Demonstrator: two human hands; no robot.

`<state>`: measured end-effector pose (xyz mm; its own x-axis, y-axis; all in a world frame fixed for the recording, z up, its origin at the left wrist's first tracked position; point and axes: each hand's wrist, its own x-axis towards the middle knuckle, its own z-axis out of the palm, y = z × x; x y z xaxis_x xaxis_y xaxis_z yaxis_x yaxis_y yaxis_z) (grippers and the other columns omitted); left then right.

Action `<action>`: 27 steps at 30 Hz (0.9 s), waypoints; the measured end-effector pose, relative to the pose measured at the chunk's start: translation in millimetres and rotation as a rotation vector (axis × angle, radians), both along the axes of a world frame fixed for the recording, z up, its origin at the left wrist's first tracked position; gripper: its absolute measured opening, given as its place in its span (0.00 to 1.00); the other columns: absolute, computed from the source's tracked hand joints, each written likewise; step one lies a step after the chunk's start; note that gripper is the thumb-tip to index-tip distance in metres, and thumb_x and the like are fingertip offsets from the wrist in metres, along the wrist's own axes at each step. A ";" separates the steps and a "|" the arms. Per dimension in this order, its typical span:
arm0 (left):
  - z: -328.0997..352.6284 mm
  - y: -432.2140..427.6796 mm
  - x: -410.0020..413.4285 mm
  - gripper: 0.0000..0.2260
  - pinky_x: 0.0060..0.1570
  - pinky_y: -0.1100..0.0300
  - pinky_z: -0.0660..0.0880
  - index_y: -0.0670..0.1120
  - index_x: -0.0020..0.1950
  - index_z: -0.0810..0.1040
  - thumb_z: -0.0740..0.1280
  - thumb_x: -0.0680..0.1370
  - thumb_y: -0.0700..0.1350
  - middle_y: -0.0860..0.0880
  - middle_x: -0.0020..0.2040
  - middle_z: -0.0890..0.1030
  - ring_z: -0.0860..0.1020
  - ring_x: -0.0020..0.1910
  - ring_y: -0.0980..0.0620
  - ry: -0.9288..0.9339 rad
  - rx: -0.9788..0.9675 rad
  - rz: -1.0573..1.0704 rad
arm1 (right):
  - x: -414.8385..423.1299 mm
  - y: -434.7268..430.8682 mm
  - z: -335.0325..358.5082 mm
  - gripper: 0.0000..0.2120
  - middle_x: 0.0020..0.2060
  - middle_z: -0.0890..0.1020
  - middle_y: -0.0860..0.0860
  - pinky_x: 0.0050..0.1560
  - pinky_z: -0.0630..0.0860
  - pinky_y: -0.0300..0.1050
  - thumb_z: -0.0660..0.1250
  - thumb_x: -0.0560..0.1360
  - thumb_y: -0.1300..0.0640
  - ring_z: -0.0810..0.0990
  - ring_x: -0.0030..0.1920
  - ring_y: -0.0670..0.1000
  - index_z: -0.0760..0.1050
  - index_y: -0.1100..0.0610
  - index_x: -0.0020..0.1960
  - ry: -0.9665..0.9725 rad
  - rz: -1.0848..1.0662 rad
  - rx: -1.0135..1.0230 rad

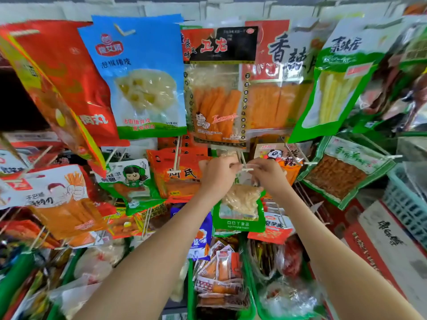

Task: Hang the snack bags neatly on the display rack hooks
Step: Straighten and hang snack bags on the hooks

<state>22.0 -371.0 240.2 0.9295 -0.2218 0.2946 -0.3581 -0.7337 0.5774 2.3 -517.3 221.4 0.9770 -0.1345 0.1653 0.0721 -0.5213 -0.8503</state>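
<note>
Biggest risk: the snack bag [240, 204] hangs at the tip of the hook [243, 159] in the rack's middle row; fingers hide its header, so the hole may miss the prongs; let go then, it would likely fall into the bins below
Lesser risk: catching one prong only; the bag would probably hang crooked
Left hand [217, 174]: pinches the bag's top edge beside the hook tip
Right hand [268, 175]: pinches the opposite top corner
Middle green bin [190, 294]: heaped small orange and white packets
Right green bin [253, 285]: clear-wrapped red and dark snacks
Blue basket [406, 202]: far right; contents hidden
</note>
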 end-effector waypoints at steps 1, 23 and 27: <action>-2.7 0.3 1.1 0.10 0.37 0.52 0.49 0.51 0.47 0.81 0.62 0.79 0.51 0.51 0.31 0.78 0.72 0.35 0.52 0.007 -0.003 0.002 | 3.0 0.0 -2.2 0.08 0.23 0.74 0.51 0.28 0.67 0.30 0.60 0.74 0.69 0.72 0.22 0.42 0.78 0.64 0.44 -0.010 0.006 -0.036; -92.9 -32.6 14.9 0.32 0.71 0.47 0.41 0.40 0.75 0.55 0.64 0.73 0.43 0.42 0.76 0.56 0.51 0.75 0.44 -0.321 0.200 0.176 | 38.5 -7.4 -69.8 0.26 0.63 0.73 0.56 0.65 0.63 0.54 0.70 0.72 0.57 0.68 0.65 0.59 0.67 0.58 0.68 -0.128 -0.292 -0.138; -142.8 -34.3 -12.7 0.39 0.71 0.44 0.48 0.41 0.75 0.53 0.70 0.70 0.44 0.41 0.76 0.56 0.52 0.74 0.43 -0.178 0.276 0.131 | -1.2 -21.8 -122.1 0.30 0.65 0.70 0.59 0.65 0.61 0.55 0.67 0.72 0.65 0.65 0.66 0.61 0.61 0.59 0.71 -0.026 -0.248 -0.181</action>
